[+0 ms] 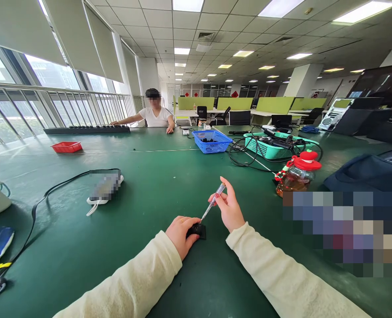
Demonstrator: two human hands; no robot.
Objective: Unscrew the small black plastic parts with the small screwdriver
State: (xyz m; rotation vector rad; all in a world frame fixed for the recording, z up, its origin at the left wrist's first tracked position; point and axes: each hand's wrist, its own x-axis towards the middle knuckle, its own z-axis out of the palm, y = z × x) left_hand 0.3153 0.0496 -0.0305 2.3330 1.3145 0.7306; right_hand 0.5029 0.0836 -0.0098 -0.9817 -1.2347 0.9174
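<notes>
A small black part (201,231) lies on the green tabletop (143,194) near the middle, with my left hand (182,234) closed round its left side. My right hand (228,205) grips a screwdriver with a clear handle (220,190), index finger on top of the handle. The screwdriver slants down to the left, and its tip meets the top of the black part beside my left fingertips. My left fingers hide part of the black part.
A blue basket (212,145) holds black pieces. Cables spill from a green basket (270,150); a red-lidded bottle (297,174) stands nearer. Left are a red tray (66,147) and a corded device (106,187). Across the table sits a person (156,115).
</notes>
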